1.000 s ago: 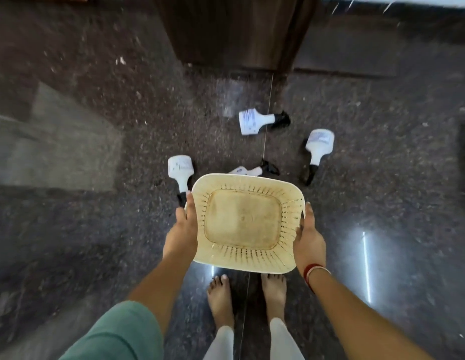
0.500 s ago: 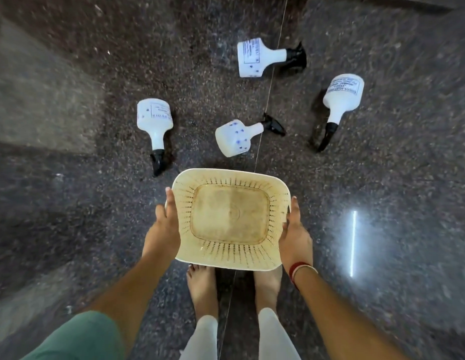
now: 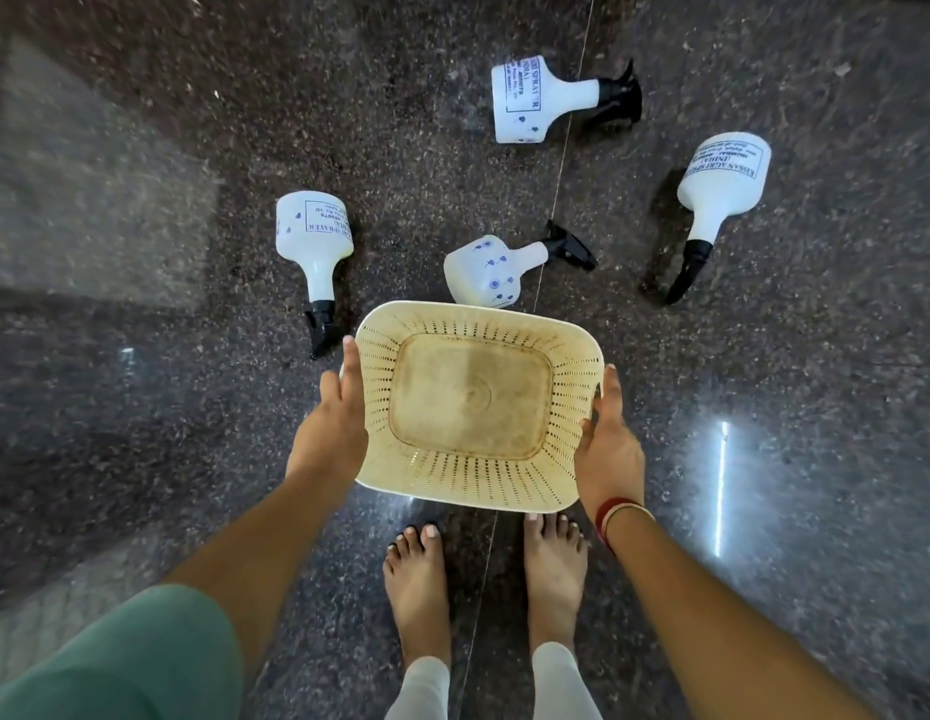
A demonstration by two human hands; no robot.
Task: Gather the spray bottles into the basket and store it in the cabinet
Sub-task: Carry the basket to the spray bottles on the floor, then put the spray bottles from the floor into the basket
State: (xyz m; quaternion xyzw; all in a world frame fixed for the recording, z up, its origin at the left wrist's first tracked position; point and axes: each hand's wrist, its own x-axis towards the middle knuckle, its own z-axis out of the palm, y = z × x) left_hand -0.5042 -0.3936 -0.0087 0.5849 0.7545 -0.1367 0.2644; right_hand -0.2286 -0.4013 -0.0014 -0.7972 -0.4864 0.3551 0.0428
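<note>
I hold an empty cream slotted basket [image 3: 572, 366] above the floor, my left hand [image 3: 332, 428] gripping its left rim and my right hand [image 3: 606, 444] its right rim. Several white spray bottles with black triggers lie on their sides on the floor beyond it. One bottle [image 3: 313, 236] lies to the left, nozzle toward me. A second bottle [image 3: 491, 272] rests just past the basket's far edge. A third bottle [image 3: 535, 98] lies farther back, and another bottle [image 3: 722, 184] is at the right.
The floor is dark speckled polished stone [image 3: 141, 407] with light glare at the right [image 3: 722, 485]. My bare feet [image 3: 483, 574] stand right below the basket. The cabinet is out of view.
The view has tilted down and drawn nearer the floor, so the cabinet has left the frame and the bottles look larger. Both hands keep their hold on the basket.
</note>
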